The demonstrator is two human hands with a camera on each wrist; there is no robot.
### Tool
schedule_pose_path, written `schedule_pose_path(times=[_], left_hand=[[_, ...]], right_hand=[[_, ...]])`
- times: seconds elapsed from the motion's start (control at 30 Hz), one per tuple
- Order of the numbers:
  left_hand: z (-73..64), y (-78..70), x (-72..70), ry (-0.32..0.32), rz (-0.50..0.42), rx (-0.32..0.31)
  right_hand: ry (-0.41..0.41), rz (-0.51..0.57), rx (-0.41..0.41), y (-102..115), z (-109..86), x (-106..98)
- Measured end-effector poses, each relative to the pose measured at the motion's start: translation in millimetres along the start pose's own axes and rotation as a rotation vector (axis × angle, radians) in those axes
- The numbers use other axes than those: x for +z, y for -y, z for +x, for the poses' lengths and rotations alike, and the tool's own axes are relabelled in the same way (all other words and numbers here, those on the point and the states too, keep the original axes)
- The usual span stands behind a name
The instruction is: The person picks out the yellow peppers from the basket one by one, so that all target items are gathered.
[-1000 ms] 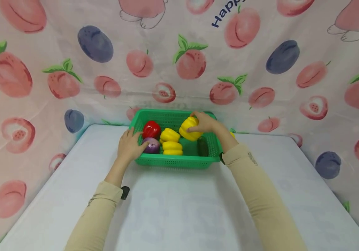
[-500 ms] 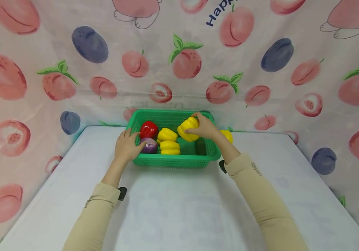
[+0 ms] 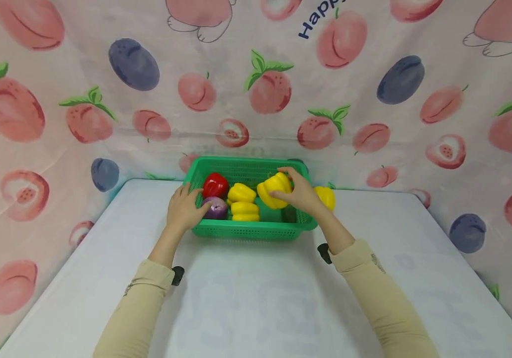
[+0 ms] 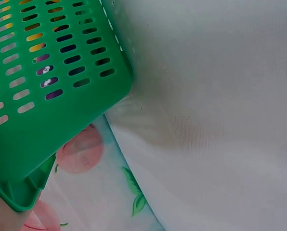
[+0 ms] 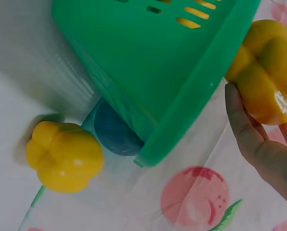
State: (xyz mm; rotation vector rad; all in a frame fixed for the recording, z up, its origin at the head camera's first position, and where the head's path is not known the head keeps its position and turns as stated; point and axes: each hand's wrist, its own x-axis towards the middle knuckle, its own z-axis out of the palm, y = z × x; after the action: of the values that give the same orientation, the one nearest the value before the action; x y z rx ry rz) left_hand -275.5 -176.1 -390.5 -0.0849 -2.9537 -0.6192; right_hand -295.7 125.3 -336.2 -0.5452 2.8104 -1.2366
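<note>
- A right hand (image 3: 301, 195) holds a glossy yellow, lobed bell pepper (image 3: 273, 191), its fingers and thumb parted by the pepper's width and pinching it from opposite sides.
- That held pepper is over the right part of a rectangular green plastic basket (image 3: 247, 230) with slotted walls; I cannot tell whether its underside touches anything.
- A left hand (image 3: 183, 209) rests at the basket's left rim, fingers spread and fairly straight, thumb apart and reaching inside; how firmly they hold the rim I cannot tell.
- Just beside that thumb, in the basket, lies a round, shiny purple vegetable (image 3: 216, 210), with a glossy red bell pepper (image 3: 215, 186) behind it.
- Next to these, near the basket's middle, sit 2 more yellow bell peppers, a rear one (image 3: 241, 193) and a front one (image 3: 245, 212).
- Below the held pepper, at the right, shows a dark green, long vegetable (image 3: 289, 214), partly hidden.
- Outside, just right of the basket, 1 yellow bell pepper (image 5: 64, 156) lies on the white table (image 3: 247, 288).
- 2 beige sleeves (image 3: 132, 308) cover the forearms; a pale cloth (image 3: 278, 132) printed with pink and blue fruit hangs behind.
</note>
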Motion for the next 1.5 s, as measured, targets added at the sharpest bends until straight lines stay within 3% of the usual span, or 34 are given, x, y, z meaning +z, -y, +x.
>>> schedule_pose_path(times=[0.23,0.83,1.5], left_hand=[[-1.4,1.3,0.2,0.007,-0.003,-0.011],[2.5,-1.1,0.0,-0.004,-0.005,-0.008],[0.4,-1.0,0.3,-0.003,-0.016,-0.008]], right_hand=[[-0.056,0.029,-0.007,-0.6,-14.4,3.5],[-0.163,0.108,-0.012,-7.9,-29.1,9.6],[-0.196,0.15,0.024,-7.8,-48.5,10.4]])
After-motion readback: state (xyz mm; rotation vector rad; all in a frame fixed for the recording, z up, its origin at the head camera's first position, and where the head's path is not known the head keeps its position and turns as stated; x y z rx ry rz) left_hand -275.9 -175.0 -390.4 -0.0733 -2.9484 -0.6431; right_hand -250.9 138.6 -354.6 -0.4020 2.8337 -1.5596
